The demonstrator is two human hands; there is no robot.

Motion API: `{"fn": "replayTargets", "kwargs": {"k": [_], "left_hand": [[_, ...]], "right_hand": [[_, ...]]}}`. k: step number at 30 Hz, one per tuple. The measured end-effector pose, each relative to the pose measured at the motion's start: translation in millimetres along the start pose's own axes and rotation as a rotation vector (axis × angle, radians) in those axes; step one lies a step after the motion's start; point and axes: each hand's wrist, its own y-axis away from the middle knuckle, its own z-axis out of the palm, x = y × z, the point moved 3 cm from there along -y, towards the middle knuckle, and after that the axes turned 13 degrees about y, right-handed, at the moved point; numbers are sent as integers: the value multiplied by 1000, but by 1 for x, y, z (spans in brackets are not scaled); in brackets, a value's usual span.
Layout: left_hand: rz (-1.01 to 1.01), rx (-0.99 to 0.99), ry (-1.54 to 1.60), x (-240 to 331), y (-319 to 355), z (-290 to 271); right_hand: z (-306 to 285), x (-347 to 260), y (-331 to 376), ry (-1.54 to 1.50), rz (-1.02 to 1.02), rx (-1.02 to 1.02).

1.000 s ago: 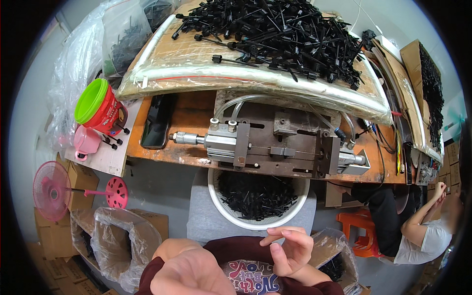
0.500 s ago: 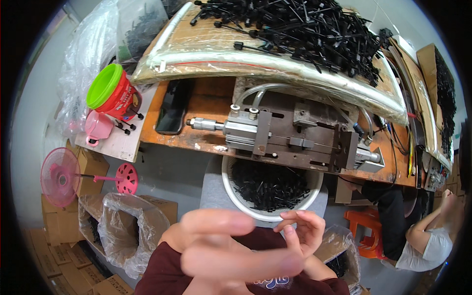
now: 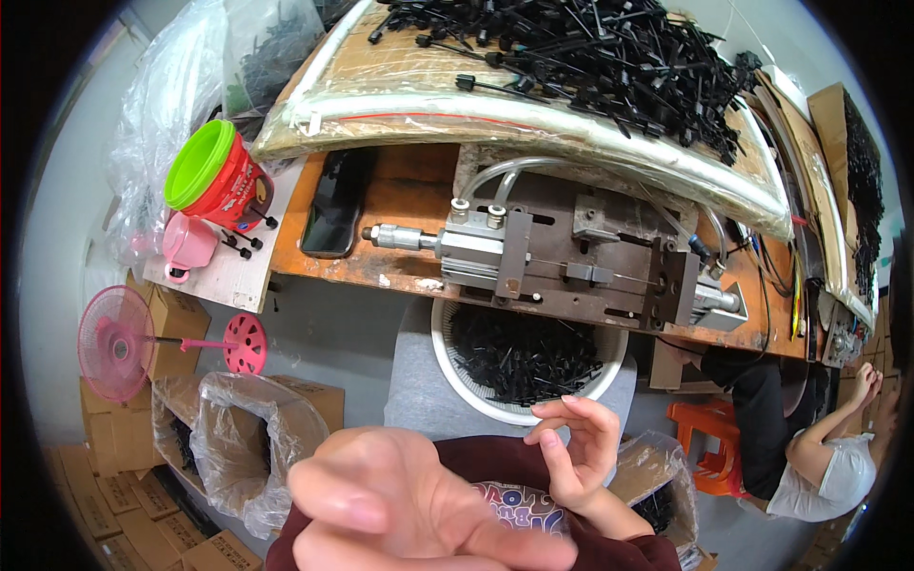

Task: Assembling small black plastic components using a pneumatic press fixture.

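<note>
My left hand (image 3: 409, 490) is raised close in front of me, palm showing and its fingers loosely bent and apart. Nothing is visible in it, and its lower part runs out of the picture. My right hand (image 3: 579, 447) hovers just off the near right rim of a white basket (image 3: 447, 366), thumb and fingers apart, holding nothing. Small black plastic parts (image 3: 519, 357) fill the basket. Beyond it, a metal clamping fixture (image 3: 581, 271) with two air cylinders and clear hoses is mounted at the bench edge. A small grey block sits on its thin central rod.
Black stemmed parts (image 3: 590, 57) are heaped on a plastic-wrapped cardboard board (image 3: 381, 81). A phone (image 3: 338, 205), a red and green tub (image 3: 214, 176) and a pink cup (image 3: 190, 243) stand left. Below are a pink fan (image 3: 116, 343) and plastic-lined boxes (image 3: 238, 438). Another person (image 3: 824, 476) sits at right.
My left hand has turned to show its palm and moved slightly left and down. My right hand has shifted slightly left and up. The view has shifted slightly.
</note>
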Motion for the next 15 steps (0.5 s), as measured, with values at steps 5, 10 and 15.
{"fn": "replayTargets", "kwargs": {"k": [5,10,15], "left_hand": [[-272,-32,342,4,1,-27],[-675,321,485,30,-33,-13],[-626,526,649,10,-29,-26]], "right_hand": [[-3,0,3,-32,56,16],[3,-1,2,-64,74,-16],[1,-2,8,-41,146,66]]}}
